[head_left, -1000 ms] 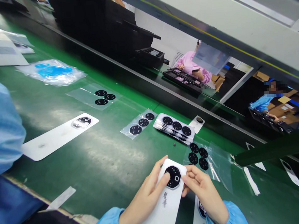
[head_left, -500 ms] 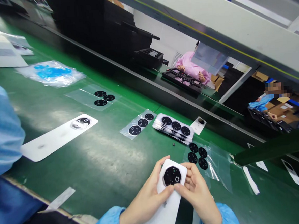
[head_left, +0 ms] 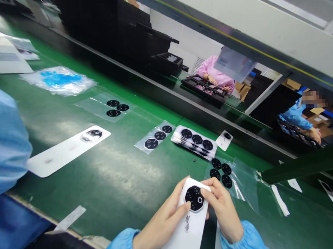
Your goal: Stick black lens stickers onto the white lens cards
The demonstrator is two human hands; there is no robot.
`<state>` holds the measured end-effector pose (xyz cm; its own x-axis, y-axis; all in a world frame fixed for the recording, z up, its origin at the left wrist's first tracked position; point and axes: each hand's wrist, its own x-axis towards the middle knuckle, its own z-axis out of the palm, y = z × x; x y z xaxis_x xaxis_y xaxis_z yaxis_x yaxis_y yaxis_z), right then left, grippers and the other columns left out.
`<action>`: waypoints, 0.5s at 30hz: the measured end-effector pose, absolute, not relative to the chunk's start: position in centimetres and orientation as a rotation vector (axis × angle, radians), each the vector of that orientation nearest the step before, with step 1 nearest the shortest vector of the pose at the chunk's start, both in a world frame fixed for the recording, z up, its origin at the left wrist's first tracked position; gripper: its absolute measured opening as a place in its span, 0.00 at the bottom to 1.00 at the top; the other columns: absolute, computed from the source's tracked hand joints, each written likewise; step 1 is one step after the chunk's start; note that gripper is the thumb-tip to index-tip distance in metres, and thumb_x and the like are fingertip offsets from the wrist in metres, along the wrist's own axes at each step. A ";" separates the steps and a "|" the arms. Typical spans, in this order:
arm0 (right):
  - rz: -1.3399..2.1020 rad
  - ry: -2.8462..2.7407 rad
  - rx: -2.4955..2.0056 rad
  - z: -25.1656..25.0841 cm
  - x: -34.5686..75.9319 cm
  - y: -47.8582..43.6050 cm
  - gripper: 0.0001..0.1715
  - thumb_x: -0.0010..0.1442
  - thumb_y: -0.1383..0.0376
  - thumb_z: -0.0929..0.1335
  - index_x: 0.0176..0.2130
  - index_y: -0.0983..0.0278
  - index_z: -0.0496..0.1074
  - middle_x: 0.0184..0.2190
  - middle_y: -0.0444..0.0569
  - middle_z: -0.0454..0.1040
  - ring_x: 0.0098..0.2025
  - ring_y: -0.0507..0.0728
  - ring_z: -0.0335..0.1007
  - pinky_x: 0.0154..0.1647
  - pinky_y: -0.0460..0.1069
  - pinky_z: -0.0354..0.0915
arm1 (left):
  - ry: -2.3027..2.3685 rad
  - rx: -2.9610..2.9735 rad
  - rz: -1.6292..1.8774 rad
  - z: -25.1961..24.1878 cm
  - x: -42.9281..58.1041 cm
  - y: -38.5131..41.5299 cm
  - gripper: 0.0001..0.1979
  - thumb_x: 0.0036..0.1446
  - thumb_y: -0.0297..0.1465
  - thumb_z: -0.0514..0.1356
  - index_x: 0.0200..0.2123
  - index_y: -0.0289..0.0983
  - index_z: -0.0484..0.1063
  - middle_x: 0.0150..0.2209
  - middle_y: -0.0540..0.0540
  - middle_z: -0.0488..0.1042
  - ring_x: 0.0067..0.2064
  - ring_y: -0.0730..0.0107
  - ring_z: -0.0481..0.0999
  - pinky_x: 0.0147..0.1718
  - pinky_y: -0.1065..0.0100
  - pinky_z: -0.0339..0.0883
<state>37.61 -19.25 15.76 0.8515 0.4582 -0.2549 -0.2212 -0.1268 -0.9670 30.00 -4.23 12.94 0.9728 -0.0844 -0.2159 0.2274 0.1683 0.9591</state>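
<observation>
"What's at the far left of your feed?"

"I have a co-worker's blue sleeve (head_left: 5,138) at the edge, a clear plastic bag (head_left: 81,82) with something bright blue inside, and below it a pale panel (head_left: 65,153) lying flat on the green worktop (head_left: 120,195). Its dark camera area points away from the sleeve."

"And moving right?"

"A clear sheet (head_left: 92,106) with three black discs at its right end, then a clear strip (head_left: 155,136) carrying three more in a slanting row."

"Where are the hands?"

"Low in my view, just right of centre. The left hand (head_left: 166,220) is closed around the left side of a white back panel (head_left: 182,240), its thumb at the lower left of the black camera plate (head_left: 194,198). The panel is held camera end up, tilted slightly right. The right hand (head_left: 224,209) grips the upper right edge, thumb at the plate's upper right, fingers partly hidden behind."

"Anything around them?"

"Beyond the panel sits a stacked pack (head_left: 194,141) showing three black discs on top. Near the right hand I see a clear pouch (head_left: 245,187) with four discs, and further right a narrow white strip (head_left: 280,201)."
</observation>
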 end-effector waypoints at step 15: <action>0.591 -0.168 -1.619 16.8 37.8 -18.0 0.27 0.53 0.43 0.67 0.28 0.63 0.60 0.10 0.36 0.64 0.09 0.46 0.59 0.08 0.39 0.56 | 0.092 0.710 -0.288 14.4 30.9 -5.1 0.20 0.57 0.39 0.58 0.50 0.35 0.64 0.29 0.42 0.76 0.34 0.61 0.75 0.31 0.68 0.63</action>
